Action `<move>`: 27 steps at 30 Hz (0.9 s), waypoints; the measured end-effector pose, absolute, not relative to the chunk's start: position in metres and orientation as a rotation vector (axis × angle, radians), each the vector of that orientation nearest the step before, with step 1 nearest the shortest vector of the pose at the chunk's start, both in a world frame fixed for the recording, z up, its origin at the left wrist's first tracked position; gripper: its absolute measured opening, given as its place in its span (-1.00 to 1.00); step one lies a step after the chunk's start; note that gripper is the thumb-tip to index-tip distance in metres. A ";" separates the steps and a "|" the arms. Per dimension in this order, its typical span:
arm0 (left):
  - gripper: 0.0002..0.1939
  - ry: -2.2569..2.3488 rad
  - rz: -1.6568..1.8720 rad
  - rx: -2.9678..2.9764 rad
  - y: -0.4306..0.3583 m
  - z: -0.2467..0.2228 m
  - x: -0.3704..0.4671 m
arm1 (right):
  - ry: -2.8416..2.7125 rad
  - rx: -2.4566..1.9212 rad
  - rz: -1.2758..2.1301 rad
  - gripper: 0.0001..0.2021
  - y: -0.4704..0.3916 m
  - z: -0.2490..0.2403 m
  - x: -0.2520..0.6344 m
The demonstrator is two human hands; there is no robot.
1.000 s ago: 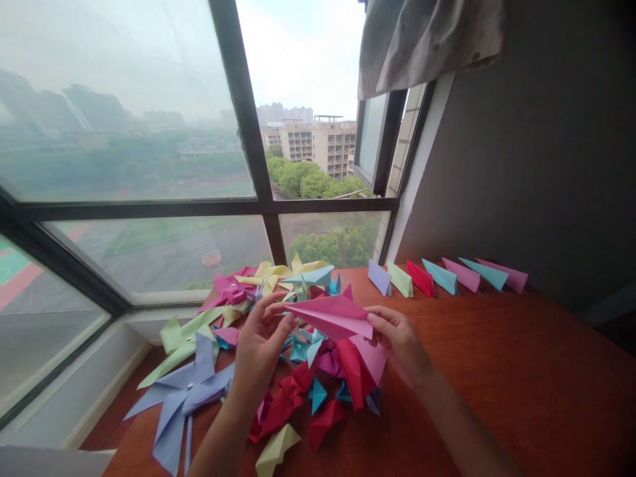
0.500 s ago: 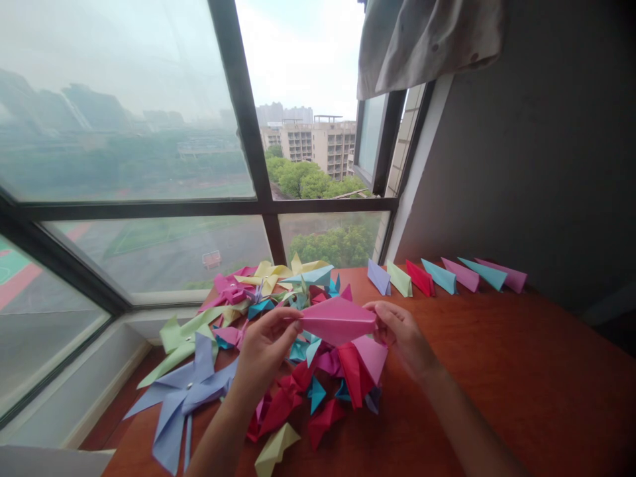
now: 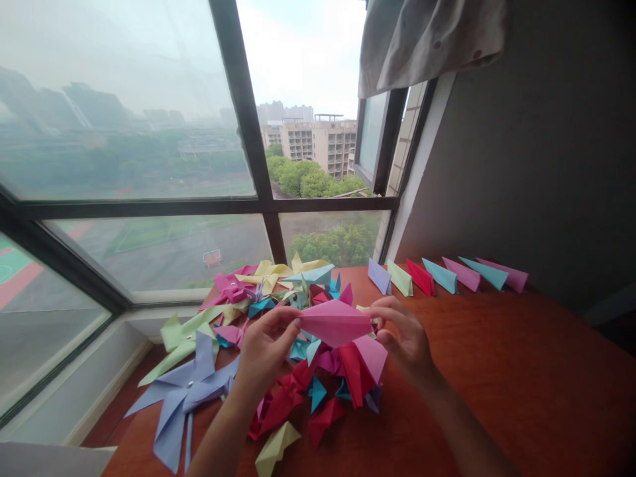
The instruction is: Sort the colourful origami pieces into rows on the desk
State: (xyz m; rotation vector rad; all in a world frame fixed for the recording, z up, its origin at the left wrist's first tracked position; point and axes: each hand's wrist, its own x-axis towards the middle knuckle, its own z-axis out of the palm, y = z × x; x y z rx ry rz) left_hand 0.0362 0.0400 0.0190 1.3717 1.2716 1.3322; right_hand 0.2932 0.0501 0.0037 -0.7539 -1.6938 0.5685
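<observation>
Pinching pink paper (image 3: 335,322) above table (image 3: 487,358): left hand (image 3: 265,344), maybe right hand (image 3: 410,341).

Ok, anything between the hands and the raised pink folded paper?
Nothing visible: left hand pinches the pink folded paper at its left end; right hand is at its right end. The paper pile lies below and behind, not between.

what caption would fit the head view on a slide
Pink paper plane held up over a colourful heap of folded paper, with seven paper planes lined up on the wooden table.
</observation>
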 end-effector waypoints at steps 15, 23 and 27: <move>-0.76 1.289 1.335 1.317 0.039 0.027 0.039 | -1.869 -0.810 0.421 -0.91 0.057 0.000 0.288; -0.76 1.305 1.361 1.303 0.038 0.030 0.042 | -1.935 -0.895 0.422 -0.85 0.059 -0.003 0.291; -0.74 1.312 1.371 1.279 0.038 0.030 0.042 | -1.928 -0.945 0.374 -0.83 0.062 -0.003 0.298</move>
